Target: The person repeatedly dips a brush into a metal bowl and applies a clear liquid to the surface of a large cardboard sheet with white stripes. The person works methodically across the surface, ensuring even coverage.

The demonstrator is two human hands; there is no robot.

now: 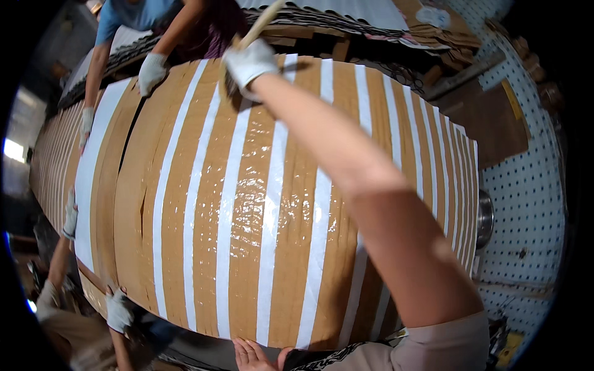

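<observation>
My right hand (pixel 250 67), in a white glove, grips a wide brush by its pale wooden handle (pixel 265 23) at the far edge of the work surface. The brush's head is partly hidden behind the glove and rests near the sheets. Beneath my outstretched arm spreads a broad row of brown sheets (pixel 207 247) alternating with white strips (pixel 269 241). A shiny wet coat covers the middle of them. My bare left hand (pixel 252 355) lies at the near edge, fingers extended, with its lower part cut off by the picture.
Two co-workers' gloved hands hold the sheets at left: one glove (pixel 152 73) at the far edge, another (pixel 117 310) at the near edge. A metal bowl (pixel 486 217) sits beyond the right end. A dotted sheet (pixel 523 222) covers the right side, with a brown board (pixel 498 127) farther back.
</observation>
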